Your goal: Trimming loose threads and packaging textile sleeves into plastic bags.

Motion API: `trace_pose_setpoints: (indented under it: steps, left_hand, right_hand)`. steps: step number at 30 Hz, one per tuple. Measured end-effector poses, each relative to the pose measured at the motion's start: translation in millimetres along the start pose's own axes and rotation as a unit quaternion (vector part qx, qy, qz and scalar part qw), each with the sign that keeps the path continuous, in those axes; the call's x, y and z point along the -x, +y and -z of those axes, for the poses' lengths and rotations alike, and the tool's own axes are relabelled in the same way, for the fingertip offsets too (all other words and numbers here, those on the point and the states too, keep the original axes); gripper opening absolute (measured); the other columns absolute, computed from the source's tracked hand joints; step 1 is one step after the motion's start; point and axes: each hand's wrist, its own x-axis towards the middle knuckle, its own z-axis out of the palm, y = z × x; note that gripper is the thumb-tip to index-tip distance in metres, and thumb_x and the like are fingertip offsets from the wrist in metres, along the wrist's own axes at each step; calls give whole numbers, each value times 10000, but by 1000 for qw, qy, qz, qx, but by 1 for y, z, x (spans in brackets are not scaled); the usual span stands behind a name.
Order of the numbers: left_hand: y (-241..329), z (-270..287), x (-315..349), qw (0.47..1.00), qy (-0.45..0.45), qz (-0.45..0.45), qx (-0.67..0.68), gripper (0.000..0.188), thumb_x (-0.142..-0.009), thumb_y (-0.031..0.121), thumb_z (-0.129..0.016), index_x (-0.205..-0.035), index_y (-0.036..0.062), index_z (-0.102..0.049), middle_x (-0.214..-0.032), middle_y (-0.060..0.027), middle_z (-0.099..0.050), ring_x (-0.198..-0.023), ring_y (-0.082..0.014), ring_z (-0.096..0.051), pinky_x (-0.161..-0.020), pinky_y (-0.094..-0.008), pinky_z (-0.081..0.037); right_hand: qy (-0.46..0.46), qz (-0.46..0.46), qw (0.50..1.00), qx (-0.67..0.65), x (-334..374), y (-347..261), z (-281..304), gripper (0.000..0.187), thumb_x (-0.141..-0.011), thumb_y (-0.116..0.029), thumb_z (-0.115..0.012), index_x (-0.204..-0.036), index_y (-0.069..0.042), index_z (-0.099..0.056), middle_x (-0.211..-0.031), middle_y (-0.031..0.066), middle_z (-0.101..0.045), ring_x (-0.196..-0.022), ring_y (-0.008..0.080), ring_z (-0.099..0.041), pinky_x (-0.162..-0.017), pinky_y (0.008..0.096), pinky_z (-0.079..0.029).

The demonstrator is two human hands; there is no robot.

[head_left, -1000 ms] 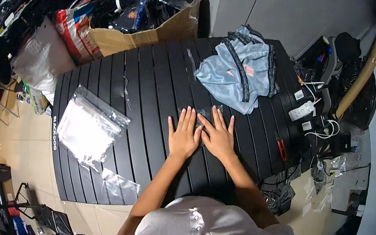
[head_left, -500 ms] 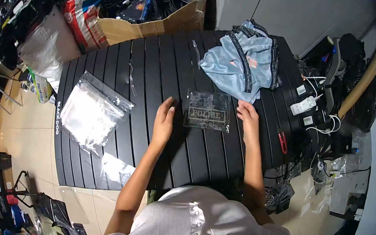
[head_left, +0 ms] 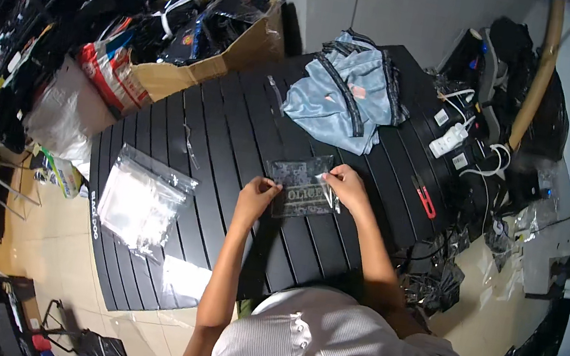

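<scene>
A flat dark patch with pale lettering, sealed in a clear plastic packet (head_left: 293, 206), lies on the black slatted table (head_left: 233, 134) in front of me. My left hand (head_left: 255, 199) pinches its left edge between thumb and fingers. On the other side, my right hand (head_left: 349, 189) is closed on the packet's right edge, where the plastic catches the light. Beyond the packet is a crumpled light-blue satiny cloth with dark trim (head_left: 345, 88). A stack of clear plastic bags (head_left: 139, 205) rests left of my left hand.
Red-handled snips (head_left: 427, 202) lie on the table's right side. A white power strip (head_left: 449, 141) with cables is farther right. At the back left stands an open cardboard box (head_left: 205, 72) full of packaged goods. A white sheet (head_left: 184, 280) sits by the near table edge.
Both hands have moved in from beside the packet and taken hold of its left and right edges. The packet is slightly tilted now. The whole view has shifted a little.
</scene>
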Motion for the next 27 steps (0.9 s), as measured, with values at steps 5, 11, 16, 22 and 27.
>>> trace_pose_setpoints:
  steps: [5, 11, 16, 22, 27]
  left_hand:
    - [-11, -1, 2, 997, 4, -63, 41, 162, -790, 134, -639, -850, 26, -535, -779, -42, -587, -726, -101, -543, -657, -229, -416]
    - [24, -29, 5, 961, -64, -68, 260, 486, -818, 111, -624, -1236, 28, -392, -889, -35, -567, -814, -102, -541, -745, -230, -430]
    - [61, -97, 6, 960, -146, -32, 238, 293, -848, 200, -611, -1064, 11, -553, -790, 31, -539, -677, -40, -468, -592, -178, -366]
    - [109, -180, 33, 899, -358, 7, 251, 401, -876, 217, -570, -1203, 9, -470, -1122, -48, -541, -993, -122, -520, -837, -241, -415]
    - [179, -249, 93, 793, -568, -62, 211, 538, -912, 309, -492, -1355, 68, -305, -1195, -91, -517, -977, -121, -540, -814, -228, -426]
  right_hand:
    - [-9, 63, 994, -88, 16, 3, 3, 164, -785, -148, -635, -817, -28, -528, -728, 42, -544, -673, 137, -517, -607, 269, -407]
    - [-33, -4, 866, -500, 39, 3, 39, 338, -769, -55, -636, -1073, -16, -495, -926, 63, -575, -863, 152, -570, -742, 273, -462]
    - [-16, -85, 824, -559, 75, 32, 84, 114, -799, -174, -638, -856, -85, -597, -764, 9, -604, -672, 125, -585, -624, 284, -474]
    - [75, -16, 746, -661, 142, 53, 143, 271, -927, -289, -435, -996, -50, -543, -889, 67, -612, -819, 171, -593, -757, 324, -471]
    - [356, 74, 839, -405, 221, 149, 214, 326, -883, -236, -493, -1112, -6, -521, -1005, 88, -614, -912, 186, -584, -838, 333, -455]
